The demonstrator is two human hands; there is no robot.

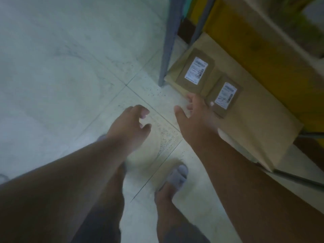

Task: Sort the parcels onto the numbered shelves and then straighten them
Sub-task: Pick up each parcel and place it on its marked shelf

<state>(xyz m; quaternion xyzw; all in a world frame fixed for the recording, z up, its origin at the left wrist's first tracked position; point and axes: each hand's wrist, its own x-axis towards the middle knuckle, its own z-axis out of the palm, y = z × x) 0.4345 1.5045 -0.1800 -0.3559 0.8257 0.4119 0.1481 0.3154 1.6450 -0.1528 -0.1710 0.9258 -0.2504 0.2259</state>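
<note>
We saw two labelled parcels, far one (195, 71) and near one (225, 96), lying on the low shelf (254, 120), askew, so straightening looked left. Both hands empty: left hand (130, 123) loosely curled, right hand (194, 118) spread, reaching beside the near one.

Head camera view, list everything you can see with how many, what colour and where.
small parcels: 2, brown with white labels, lying on the large box
large box: 1, tan cardboard, low on the right
shelf post: 1, grey-blue, upright left of the box
floor: pale tiles, speckled
slipper: grey, on the right foot
left hand: empty, fingers loosely curled
right hand: open, reaching toward the nearer parcel
</note>
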